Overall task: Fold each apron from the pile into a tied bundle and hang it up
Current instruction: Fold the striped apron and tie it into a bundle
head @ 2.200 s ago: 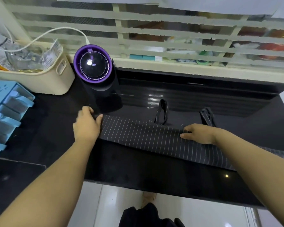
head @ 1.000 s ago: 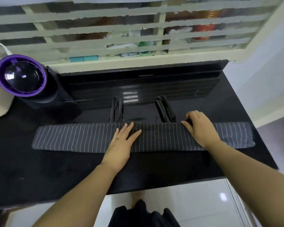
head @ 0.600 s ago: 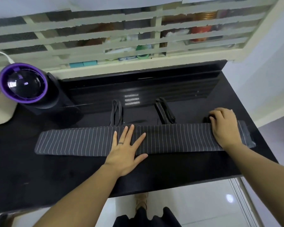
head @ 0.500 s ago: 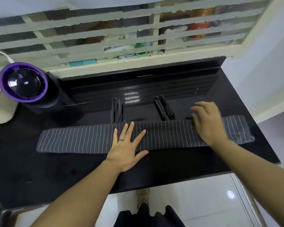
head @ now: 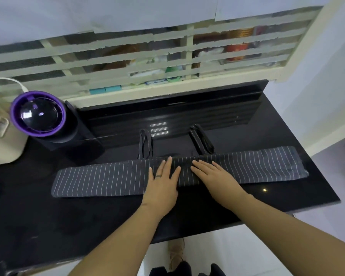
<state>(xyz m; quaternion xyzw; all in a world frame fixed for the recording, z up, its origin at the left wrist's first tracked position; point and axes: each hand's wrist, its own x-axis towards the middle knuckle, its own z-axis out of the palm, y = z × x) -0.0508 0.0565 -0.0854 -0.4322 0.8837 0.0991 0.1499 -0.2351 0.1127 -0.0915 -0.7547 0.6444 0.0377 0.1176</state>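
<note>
Black counter (head: 48, 216) carries striped apron (head: 112, 179) (folded long), purple-rimmed appliance (head: 38, 114)

The middle of the apron (head: 108, 180) is covered by the left hand (head: 161, 184) and the right hand (head: 213, 176). The cream basket (head: 2, 144) is cut off by the left edge. Goods (head: 235, 50) behind the window grille (head: 189, 48) are blurred beyond identification.
</note>
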